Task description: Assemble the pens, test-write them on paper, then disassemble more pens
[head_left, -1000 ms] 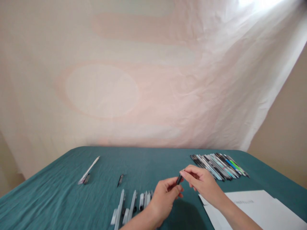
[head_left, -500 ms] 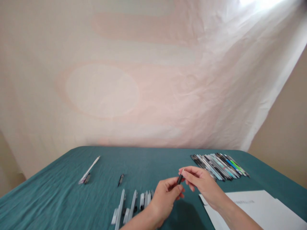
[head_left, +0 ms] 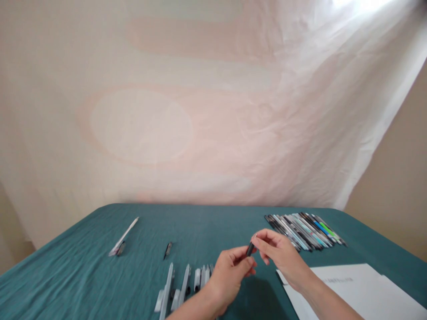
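Note:
My left hand [head_left: 230,273] is closed around a short black pen part [head_left: 250,249], held tilted above the table. My right hand [head_left: 278,251] pinches at the upper end of that part, thumb against index finger, with a small pale tip showing between them. The other fingers of this hand are loosely curled. Beside and partly behind my left wrist lie several grey pen barrels [head_left: 167,286] and white-and-black pen pieces [head_left: 197,279]. My left hand and forearm hide some of them.
On the green-clothed table [head_left: 213,226], a row of pens [head_left: 307,231] lies at the far right. White paper sheets [head_left: 353,289] lie at the near right. A white pen [head_left: 125,235] with a small dark piece and a small black clip piece [head_left: 167,250] lie left.
My right hand has shifted slightly up at the end of the black pen part. My left hand holds almost the same place.

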